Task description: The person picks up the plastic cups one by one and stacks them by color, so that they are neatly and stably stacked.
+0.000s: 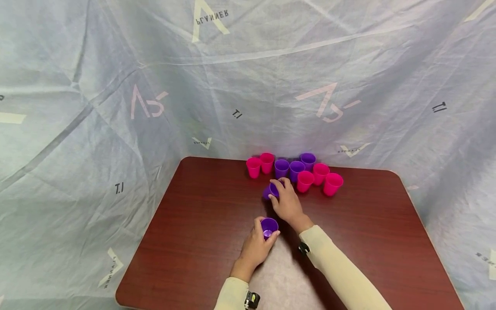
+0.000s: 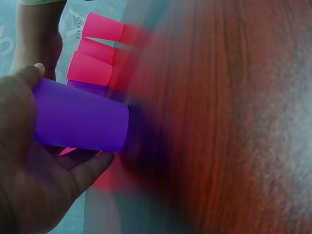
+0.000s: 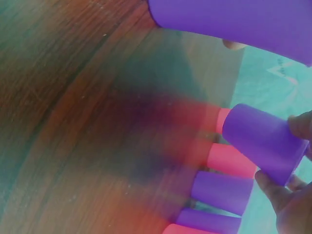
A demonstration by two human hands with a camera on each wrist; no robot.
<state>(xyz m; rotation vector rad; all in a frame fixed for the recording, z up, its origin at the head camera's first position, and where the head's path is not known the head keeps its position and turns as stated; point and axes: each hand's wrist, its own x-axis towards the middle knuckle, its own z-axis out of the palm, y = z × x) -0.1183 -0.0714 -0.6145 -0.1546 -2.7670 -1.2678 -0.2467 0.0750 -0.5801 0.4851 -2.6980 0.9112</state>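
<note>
My left hand (image 1: 256, 245) grips a purple cup (image 1: 269, 227) near the middle of the table, its mouth facing up toward the head camera. In the left wrist view, the thumb and fingers wrap the side of this purple cup (image 2: 80, 117). Farther forward, my right hand (image 1: 287, 201) holds a second purple cup (image 1: 273, 190) by its rim end. The right wrist view shows that purple cup (image 3: 263, 141) tilted between thumb and fingers, its base slanting toward the other cups. Part of it is hidden by the hand in the head view.
Along the table's far edge stand three purple cups (image 1: 281, 168), with two pink cups (image 1: 253, 168) to their left and three pink cups (image 1: 305, 181) to their right. A grey printed cloth (image 1: 248, 94) hangs behind the brown table (image 1: 186, 241).
</note>
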